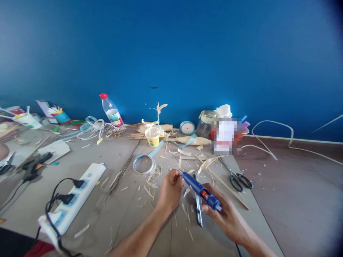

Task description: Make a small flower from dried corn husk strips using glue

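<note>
My right hand grips a blue glue gun with an orange trigger, its nozzle pointing up and left. My left hand is closed in a pinch right at the nozzle tip, holding a small pale piece I cannot make out. Both hands hover low over a grey work surface strewn with dried-leaf scraps. A utility knife lies on the surface just under the glue gun.
A white power strip with black plugs lies at the left. Black scissors, a thin wooden stick, a tape ring, a yellow cup, a water bottle and a jar stand further back. A blue wall rises behind.
</note>
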`<state>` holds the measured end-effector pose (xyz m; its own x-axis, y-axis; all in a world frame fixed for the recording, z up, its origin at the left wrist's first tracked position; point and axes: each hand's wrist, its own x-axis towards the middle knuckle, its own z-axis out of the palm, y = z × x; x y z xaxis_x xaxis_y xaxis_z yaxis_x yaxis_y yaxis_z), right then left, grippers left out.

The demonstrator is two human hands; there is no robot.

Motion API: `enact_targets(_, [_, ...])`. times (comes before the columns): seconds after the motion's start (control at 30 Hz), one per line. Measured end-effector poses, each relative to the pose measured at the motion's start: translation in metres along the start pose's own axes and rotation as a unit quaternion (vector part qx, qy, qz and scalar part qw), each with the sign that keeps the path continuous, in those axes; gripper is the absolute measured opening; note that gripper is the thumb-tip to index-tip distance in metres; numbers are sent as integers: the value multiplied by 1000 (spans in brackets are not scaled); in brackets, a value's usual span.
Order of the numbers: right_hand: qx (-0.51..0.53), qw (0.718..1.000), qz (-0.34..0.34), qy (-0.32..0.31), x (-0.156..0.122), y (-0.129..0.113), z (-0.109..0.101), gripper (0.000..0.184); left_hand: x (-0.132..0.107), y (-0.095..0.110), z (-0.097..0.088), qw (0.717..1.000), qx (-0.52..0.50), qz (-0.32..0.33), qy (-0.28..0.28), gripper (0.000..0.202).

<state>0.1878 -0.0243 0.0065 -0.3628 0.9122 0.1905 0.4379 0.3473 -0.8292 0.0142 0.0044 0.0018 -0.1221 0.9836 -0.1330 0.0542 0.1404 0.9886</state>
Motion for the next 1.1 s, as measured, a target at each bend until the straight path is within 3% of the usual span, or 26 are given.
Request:
enact_targets(0.67, [9,998,13,-69,5,-10,-3,23,1,-3,-1,1000,-9,8,10,11])
enact_targets(1.1, [29,998,16,-45,6,-11,-6,29,-1,1,-1,1000,9,8,11,7])
